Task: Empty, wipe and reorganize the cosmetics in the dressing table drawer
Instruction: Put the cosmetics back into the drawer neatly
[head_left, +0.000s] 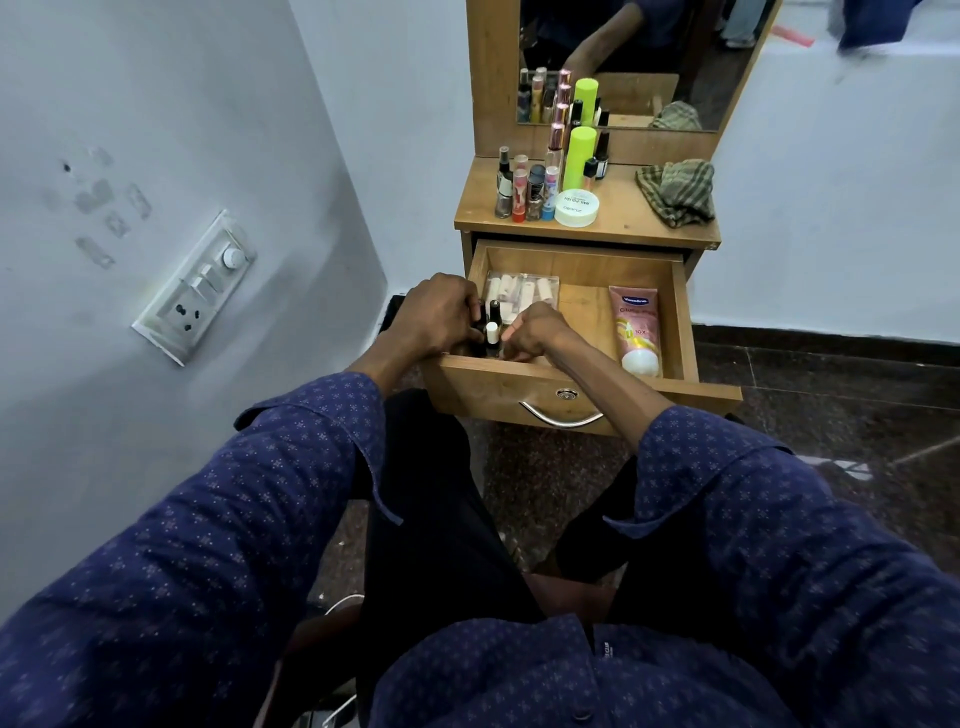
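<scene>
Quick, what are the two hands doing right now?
Left hand: closed around small dark bottles in the drawer.
Right hand: fingers curled beside the bottles; a grip cannot be told.

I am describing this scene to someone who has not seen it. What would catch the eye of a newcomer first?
Both hands meet over the front left corner of the open drawer: the left hand and the right hand close around small upright bottles. A pink tube lies along the drawer's right side. On the tabletop above, a bright green can stands among small cosmetics, with a crumpled checked cloth to the right.
</scene>
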